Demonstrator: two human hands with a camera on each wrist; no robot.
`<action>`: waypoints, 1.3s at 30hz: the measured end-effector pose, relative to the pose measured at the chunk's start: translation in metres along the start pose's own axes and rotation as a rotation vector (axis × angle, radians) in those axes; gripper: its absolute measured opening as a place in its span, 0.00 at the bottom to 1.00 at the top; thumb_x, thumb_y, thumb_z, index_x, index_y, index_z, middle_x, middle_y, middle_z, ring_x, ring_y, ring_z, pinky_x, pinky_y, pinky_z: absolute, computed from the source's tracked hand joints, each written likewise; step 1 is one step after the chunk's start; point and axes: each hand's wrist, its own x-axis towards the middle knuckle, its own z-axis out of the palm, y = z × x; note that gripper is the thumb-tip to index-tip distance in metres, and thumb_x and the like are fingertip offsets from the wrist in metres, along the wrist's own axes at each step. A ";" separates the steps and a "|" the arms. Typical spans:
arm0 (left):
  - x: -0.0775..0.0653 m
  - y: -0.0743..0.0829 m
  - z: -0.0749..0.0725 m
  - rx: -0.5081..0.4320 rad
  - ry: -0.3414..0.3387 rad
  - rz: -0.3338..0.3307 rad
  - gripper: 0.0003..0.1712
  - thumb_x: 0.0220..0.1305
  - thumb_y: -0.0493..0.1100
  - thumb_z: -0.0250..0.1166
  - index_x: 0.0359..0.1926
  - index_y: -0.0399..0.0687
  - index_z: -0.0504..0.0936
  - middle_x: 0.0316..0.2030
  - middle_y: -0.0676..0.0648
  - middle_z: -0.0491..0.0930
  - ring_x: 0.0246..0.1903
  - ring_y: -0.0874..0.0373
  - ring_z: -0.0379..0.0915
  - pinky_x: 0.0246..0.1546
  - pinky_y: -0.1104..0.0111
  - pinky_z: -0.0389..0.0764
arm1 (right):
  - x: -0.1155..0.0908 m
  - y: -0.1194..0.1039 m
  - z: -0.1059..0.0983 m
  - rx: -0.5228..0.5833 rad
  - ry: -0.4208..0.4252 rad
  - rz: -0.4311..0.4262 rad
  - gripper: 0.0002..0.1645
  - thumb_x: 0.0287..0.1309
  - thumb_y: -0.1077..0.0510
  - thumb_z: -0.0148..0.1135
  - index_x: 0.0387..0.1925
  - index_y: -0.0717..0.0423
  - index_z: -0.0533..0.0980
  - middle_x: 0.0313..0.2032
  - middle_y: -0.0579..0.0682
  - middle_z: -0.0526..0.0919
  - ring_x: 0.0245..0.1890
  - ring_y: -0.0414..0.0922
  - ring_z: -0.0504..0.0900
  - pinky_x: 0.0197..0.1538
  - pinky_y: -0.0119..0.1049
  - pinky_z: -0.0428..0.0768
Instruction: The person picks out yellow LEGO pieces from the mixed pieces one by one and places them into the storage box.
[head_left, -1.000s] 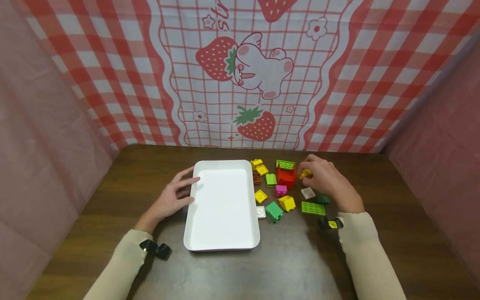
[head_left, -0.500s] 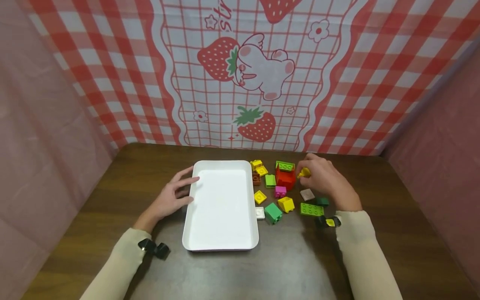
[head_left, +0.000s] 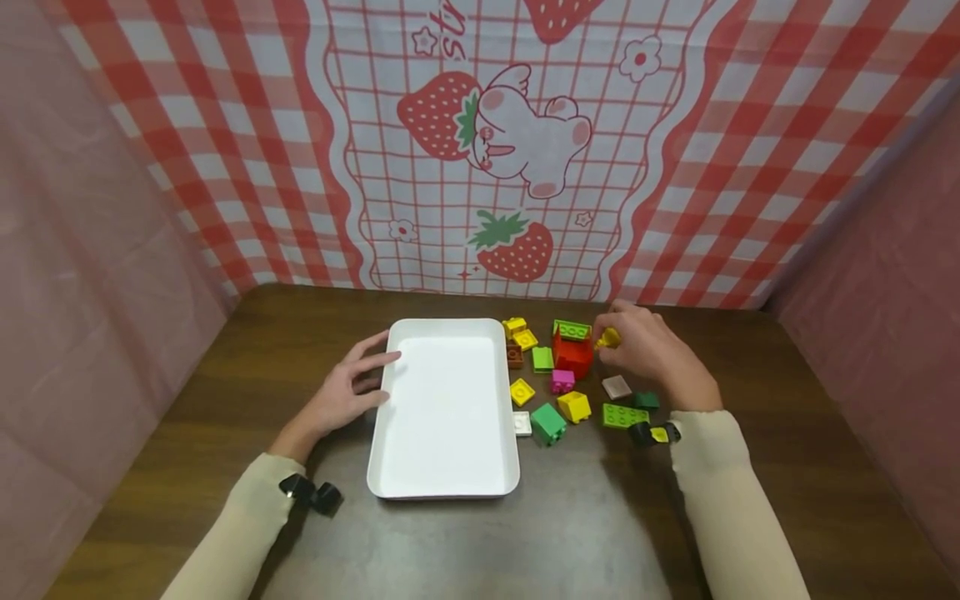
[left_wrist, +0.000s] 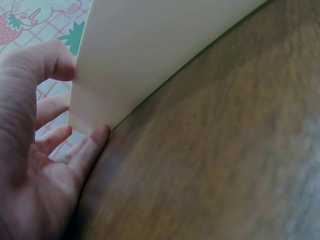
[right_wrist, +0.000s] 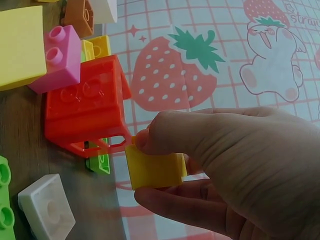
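Observation:
My left hand [head_left: 337,400] rests its spread, fairly straight fingers against the left rim of a white rectangular tray [head_left: 450,417]. Fingertips [left_wrist: 102,131] touch the tray's outer wall in the left wrist view. Over at the right of the toy bricks, my right hand [head_left: 648,350] pinches a yellow building brick [right_wrist: 155,170] between thumb and fingers, part of it covered by them. Close beside that brick stands a red hollow building block [right_wrist: 85,100] with an open frame side.
Between tray and right hand lie several loose bricks: a pink brick [head_left: 562,382], a sloped yellow brick [head_left: 574,407], a green brick [head_left: 549,423] and a long lime brick [head_left: 624,416]. A pale flat brick [head_left: 617,387] lies below the right hand. A strawberry-print cloth [head_left: 480,167] hangs behind.
My right hand, with the yellow brick pinched in it, has shifted slightly up and left toward the back of the table. The left hand stays at the tray.

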 end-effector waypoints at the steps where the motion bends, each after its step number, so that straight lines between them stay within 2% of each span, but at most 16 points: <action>1: 0.000 0.000 0.000 0.002 0.000 0.000 0.34 0.59 0.29 0.68 0.67 0.33 0.71 0.77 0.37 0.49 0.70 0.36 0.57 0.61 0.36 0.71 | 0.001 0.000 0.000 -0.003 0.002 -0.003 0.16 0.52 0.55 0.75 0.45 0.50 0.84 0.49 0.55 0.76 0.46 0.54 0.75 0.49 0.55 0.86; 15: 0.002 0.000 -0.001 -0.022 0.001 -0.006 0.34 0.59 0.28 0.68 0.67 0.35 0.72 0.78 0.39 0.49 0.69 0.37 0.59 0.60 0.38 0.73 | 0.014 -0.008 -0.001 -0.015 0.027 -0.036 0.19 0.50 0.54 0.76 0.45 0.51 0.84 0.47 0.52 0.79 0.44 0.51 0.77 0.50 0.53 0.87; 20: 0.001 -0.001 -0.001 -0.010 0.000 0.002 0.34 0.59 0.28 0.69 0.67 0.33 0.72 0.78 0.38 0.49 0.69 0.36 0.59 0.59 0.37 0.73 | 0.019 -0.015 0.000 -0.004 0.042 -0.070 0.17 0.51 0.55 0.76 0.44 0.52 0.84 0.47 0.53 0.79 0.44 0.51 0.76 0.48 0.50 0.88; 27: 0.001 0.000 -0.001 -0.008 0.001 0.003 0.34 0.59 0.28 0.69 0.67 0.34 0.72 0.77 0.37 0.49 0.67 0.35 0.61 0.59 0.38 0.73 | 0.028 -0.030 0.000 0.022 0.036 -0.040 0.18 0.49 0.55 0.76 0.44 0.51 0.84 0.48 0.50 0.80 0.46 0.50 0.76 0.50 0.52 0.87; 30: 0.002 0.000 0.000 -0.009 0.000 -0.010 0.34 0.59 0.28 0.69 0.67 0.35 0.72 0.78 0.39 0.49 0.67 0.35 0.62 0.59 0.38 0.73 | 0.031 -0.034 0.000 0.017 0.030 -0.048 0.17 0.51 0.55 0.76 0.44 0.51 0.84 0.50 0.51 0.79 0.47 0.51 0.75 0.48 0.51 0.87; 34: 0.002 0.000 0.000 -0.009 0.000 -0.027 0.34 0.59 0.29 0.69 0.67 0.35 0.72 0.78 0.40 0.49 0.68 0.35 0.61 0.60 0.38 0.72 | 0.036 -0.039 0.000 0.011 0.018 -0.069 0.14 0.53 0.56 0.74 0.43 0.50 0.84 0.50 0.53 0.79 0.47 0.52 0.74 0.45 0.48 0.88; 39: 0.002 -0.001 -0.002 0.000 0.008 -0.024 0.34 0.59 0.29 0.69 0.67 0.34 0.72 0.78 0.39 0.49 0.70 0.35 0.56 0.62 0.36 0.70 | 0.045 -0.048 0.003 0.031 0.040 -0.098 0.12 0.52 0.56 0.74 0.40 0.49 0.85 0.47 0.50 0.80 0.44 0.49 0.76 0.47 0.46 0.88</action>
